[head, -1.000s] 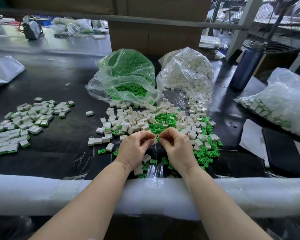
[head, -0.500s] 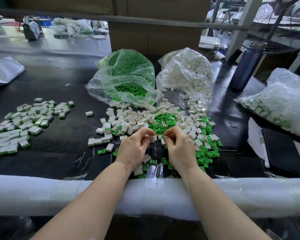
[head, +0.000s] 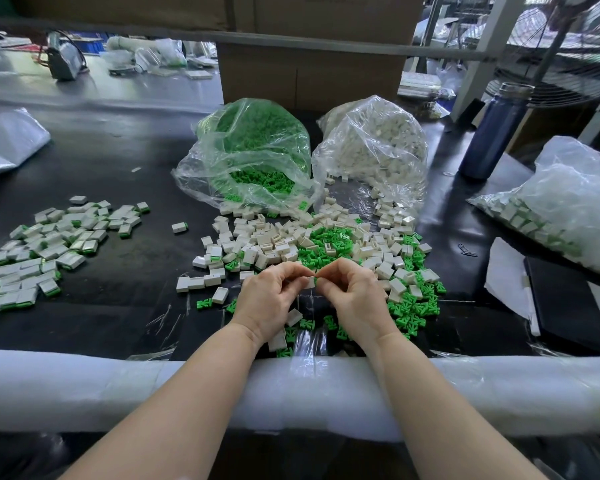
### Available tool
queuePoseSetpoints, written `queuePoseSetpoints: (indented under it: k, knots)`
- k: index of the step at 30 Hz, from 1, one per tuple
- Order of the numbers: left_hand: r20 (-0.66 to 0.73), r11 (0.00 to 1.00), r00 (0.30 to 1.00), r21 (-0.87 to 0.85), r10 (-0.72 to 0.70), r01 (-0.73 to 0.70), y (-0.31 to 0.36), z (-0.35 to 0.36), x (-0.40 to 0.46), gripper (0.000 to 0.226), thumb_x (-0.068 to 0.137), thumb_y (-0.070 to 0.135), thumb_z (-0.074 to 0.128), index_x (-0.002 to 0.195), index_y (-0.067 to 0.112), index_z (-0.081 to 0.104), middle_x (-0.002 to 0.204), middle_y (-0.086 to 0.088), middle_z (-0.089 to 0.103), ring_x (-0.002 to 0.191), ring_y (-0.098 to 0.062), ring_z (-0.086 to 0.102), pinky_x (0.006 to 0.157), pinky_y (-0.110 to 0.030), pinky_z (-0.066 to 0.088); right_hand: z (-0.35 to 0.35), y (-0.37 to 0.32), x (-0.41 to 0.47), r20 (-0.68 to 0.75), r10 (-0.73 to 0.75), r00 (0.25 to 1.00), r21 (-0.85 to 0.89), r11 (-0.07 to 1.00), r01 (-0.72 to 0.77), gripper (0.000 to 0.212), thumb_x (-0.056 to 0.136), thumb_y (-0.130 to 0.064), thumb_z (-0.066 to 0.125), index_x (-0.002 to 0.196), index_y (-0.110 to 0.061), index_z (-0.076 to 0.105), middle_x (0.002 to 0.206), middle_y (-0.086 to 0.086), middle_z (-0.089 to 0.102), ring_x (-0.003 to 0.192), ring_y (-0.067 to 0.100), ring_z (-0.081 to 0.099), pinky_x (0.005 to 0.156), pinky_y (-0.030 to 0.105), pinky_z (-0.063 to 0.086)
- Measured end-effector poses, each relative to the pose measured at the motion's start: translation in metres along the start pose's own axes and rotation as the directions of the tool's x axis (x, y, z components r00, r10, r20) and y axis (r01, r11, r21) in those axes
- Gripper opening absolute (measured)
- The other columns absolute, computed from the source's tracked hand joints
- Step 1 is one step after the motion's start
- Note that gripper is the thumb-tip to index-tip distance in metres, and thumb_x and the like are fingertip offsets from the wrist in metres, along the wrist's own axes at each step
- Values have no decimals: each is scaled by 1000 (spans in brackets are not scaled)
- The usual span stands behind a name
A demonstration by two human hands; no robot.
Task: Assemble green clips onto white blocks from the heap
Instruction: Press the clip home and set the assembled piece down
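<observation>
The person's left hand and right hand now meet just above the near edge of the heap of loose parts. Between their fingertips sits one white block, pinched by the left hand, with a sliver of a green clip showing at its right end, where the right hand's thumb and forefinger pinch it. Half a second earlier the hands were a little farther up over the heap and apart, each holding its own small piece; a second ago they were close together at about the same spot as now. Bringing the two pieces together suggests the clip is being pressed into the block, though whether it is fully seated cannot be seen. The pile of finished blocks at the left of the black surface looks unchanged, as do the bag of clips and the bag of blocks.
</observation>
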State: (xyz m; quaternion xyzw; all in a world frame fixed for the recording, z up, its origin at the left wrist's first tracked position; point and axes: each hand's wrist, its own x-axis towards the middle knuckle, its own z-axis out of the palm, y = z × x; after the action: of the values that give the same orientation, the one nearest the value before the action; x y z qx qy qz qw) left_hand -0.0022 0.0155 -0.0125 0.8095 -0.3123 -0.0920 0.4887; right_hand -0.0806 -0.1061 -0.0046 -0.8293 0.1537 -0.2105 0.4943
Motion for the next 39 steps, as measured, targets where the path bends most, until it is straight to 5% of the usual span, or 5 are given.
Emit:
queuePoseSetpoints:
  k: [10, 22, 39]
  knots:
    - [33, 1000, 999, 28, -8, 7, 0, 0, 0, 16, 88, 20, 61, 89, 35, 67, 93, 2, 69, 91, -16, 62, 90, -38, 48, -2, -3, -1, 56, 76, 996, 77, 994, -80, 22, 85, 1, 61, 80, -20, 56, 82, 16, 67, 80, 31, 65, 78, 44, 54]
    - [56, 999, 998, 21, -26, 25, 1, -1, -1, 22, 86, 16, 64, 80, 37, 67, 91, -2, 66, 95, -19, 60, 94, -39, 45, -2, -1, 2, 82, 82, 993, 50, 995, -86, 29, 79, 6, 65, 71, -19, 53, 67, -1, 62, 67, 16, 62, 68, 25, 51]
    - [94, 1000, 996, 2, 6, -6, 2, -2, -1, 19, 85, 12, 65, 82, 31, 69, 91, -7, 66, 93, -22, 60, 93, -42, 45, -8, -1, 1, 174, 72, 982, 108, 990, -92, 29, 79, 9, 64, 70, -15, 51, 65, -1, 60, 61, 9, 60, 64, 18, 50]
